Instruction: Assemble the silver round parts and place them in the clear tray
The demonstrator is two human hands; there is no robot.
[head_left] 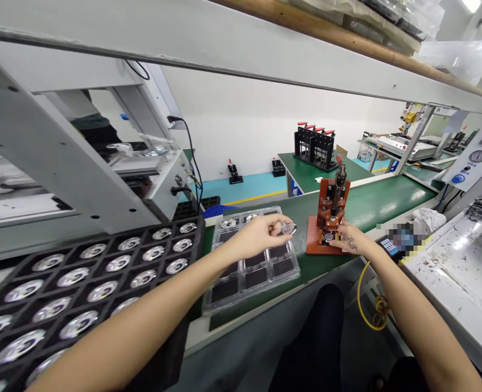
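My left hand (261,235) pinches a small shiny round metal piece (288,228) between thumb and fingers, above a clear plastic tray (296,272). To its right stands a red toggle-clamp press (323,204) with an upright lever. My right hand (348,238) reaches to the press's base, fingers bent around the right side of its nest. A round dial-like piece (328,236) sits in that nest, close to the fingertips. What those fingers grip is too small to make out. A few shiny round pieces lie in the clear tray's far row.
A black compartment tray (114,245) full of shiny round parts fills the left. Overhead runs a grey shelf beam (241,60). On the right are a keypad device (396,243), a yellow coiled hose (382,313) and a control box (475,155). Black clamp fixtures (314,146) stand behind.
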